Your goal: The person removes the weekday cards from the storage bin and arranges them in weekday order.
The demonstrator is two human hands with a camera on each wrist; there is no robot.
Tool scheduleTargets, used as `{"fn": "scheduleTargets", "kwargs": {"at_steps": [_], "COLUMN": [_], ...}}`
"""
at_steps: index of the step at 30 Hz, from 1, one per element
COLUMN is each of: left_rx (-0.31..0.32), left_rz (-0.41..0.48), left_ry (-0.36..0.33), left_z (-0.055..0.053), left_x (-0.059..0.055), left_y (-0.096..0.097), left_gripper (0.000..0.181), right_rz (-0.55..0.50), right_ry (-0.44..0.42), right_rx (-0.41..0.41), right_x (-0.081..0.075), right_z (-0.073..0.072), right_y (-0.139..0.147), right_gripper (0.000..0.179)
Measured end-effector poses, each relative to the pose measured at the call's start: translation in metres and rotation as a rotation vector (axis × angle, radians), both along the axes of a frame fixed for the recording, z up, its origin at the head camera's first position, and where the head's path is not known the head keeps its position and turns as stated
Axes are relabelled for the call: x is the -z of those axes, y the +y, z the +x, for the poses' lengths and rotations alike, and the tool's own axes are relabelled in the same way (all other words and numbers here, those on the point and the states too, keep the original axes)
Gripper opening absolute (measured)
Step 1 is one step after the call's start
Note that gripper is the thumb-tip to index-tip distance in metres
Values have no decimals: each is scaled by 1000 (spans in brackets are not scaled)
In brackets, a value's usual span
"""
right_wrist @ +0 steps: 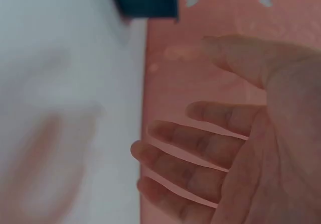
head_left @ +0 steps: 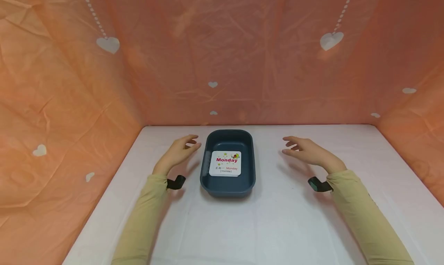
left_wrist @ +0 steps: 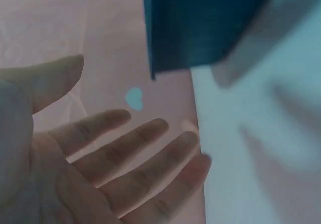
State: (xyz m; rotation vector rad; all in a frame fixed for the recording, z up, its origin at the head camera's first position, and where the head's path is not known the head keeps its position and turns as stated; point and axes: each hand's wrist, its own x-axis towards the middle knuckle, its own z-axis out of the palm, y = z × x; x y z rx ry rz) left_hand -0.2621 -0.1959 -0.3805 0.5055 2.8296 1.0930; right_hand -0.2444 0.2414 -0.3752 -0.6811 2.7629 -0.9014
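Observation:
A dark blue rectangular tray (head_left: 227,188) stands on the white table in the head view. Inside it lies a small stack of white cards (head_left: 224,163), the top one printed "Monday" in red with Chinese characters below. My left hand (head_left: 176,153) hovers just left of the tray, fingers spread and holding nothing. To the right, with a wider gap, my right hand (head_left: 306,152) is raised over the table, its fingers relaxed and its palm bare. Each wrist view shows part of the tray's side (left_wrist: 200,28) beyond the fingers.
A white cloth (head_left: 222,230) covers the table. Orange sheeting (head_left: 222,64) with pale heart shapes hangs behind the table and along both sides. Black wrist devices (head_left: 176,182) sit on both wrists, below the yellow-green sleeves.

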Motion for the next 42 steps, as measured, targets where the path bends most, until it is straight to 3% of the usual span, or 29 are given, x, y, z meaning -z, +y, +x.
{"fn": "scheduleTargets", "kwargs": {"at_steps": [8,12,15,25,33,42], "left_rx": [47,42,27,-13,-79,-94], "left_rz": [303,446,504,448,424,386], "left_ry": [-204,-324,-375,-379,-330,-326], "left_z": [12,15,18,20,18,17], "left_x": [-2,-5,-5,6,11,12], "left_y": [1,2,2,17,21,23], "left_gripper": [50,48,48,44,39,38], "right_rz": [-112,-236,-348,-606,-758,-773], "right_ry": [12,-64,-138,-296,-446,-588], "right_rx": [16,-8,-48,-108,-64,20], "right_x": [-22,-31,-38,-50,-44,-28], "right_z": [7,9,11,16,10,9], "right_y": [-16,-24,-32,-67,-103,-138], "right_gripper": [48,45,43,48,50,53]}}
